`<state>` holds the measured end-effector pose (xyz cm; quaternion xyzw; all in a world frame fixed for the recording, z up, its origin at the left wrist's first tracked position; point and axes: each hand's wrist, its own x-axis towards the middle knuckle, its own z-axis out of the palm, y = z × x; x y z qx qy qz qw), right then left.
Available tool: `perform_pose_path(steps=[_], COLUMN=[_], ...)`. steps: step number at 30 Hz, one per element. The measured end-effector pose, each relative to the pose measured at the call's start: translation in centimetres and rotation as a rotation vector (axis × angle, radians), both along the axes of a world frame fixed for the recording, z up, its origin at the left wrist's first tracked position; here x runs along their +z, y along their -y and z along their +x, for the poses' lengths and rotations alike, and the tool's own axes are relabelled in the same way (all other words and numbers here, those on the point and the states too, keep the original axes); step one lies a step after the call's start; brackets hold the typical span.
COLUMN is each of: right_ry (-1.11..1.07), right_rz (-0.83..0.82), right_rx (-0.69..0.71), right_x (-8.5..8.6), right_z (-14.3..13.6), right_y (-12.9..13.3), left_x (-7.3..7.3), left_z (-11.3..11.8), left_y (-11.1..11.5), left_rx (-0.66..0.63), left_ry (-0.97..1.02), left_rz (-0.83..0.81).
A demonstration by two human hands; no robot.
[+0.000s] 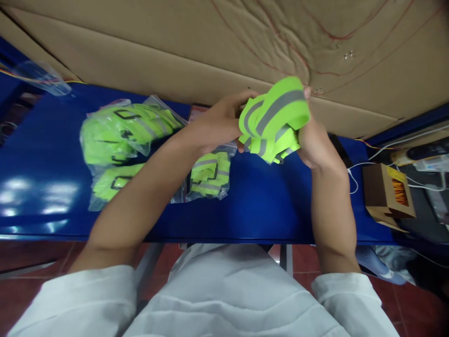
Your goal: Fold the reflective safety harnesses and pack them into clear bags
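Both hands hold a bunch of neon yellow-green reflective straps (280,117) with grey stripes, raised above the blue table near its back. My left hand (233,110) is closed on the bunch's left side, its fingers partly hidden behind the straps. On the right side, my right hand (310,135) grips the same bunch, with a fingertip at the top loop. Below my left wrist lies a clear bag of similar straps (211,174). Further left, more bagged straps (129,128) are piled, and another bag (114,182) sits in front, partly covered by my left forearm.
A cardboard panel (140,51) with red wires rises behind the blue table (266,206). A clear plastic cup (45,79) lies at the far left. On the right are a small brown box (387,192) with orange contents and white cables (356,180).
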<state>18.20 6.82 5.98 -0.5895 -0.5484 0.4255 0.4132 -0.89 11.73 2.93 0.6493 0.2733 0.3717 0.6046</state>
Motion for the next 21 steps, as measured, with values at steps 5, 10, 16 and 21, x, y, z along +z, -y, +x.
perform_pose_path(steps=[5,10,16,21], right_ry=[0.289,0.706,0.608,0.779], right_rz=[0.160,0.179,0.277,0.392], right_rx=[0.164,0.661,0.781,0.439], right_x=[1.1,4.6,6.1,4.9], right_z=[3.5,5.7,2.7,3.5], right_y=[0.7,4.0,5.6,4.4], left_x=[0.3,-0.6,-0.9,0.3], left_z=[0.3,0.7,1.1,1.6], left_y=[0.5,0.8,1.3,2.5], left_rx=[0.124,0.240,0.101,-0.028], left_ry=[-0.096,-0.212,-0.102,0.009], left_rz=[0.052,0.179,0.170,0.003])
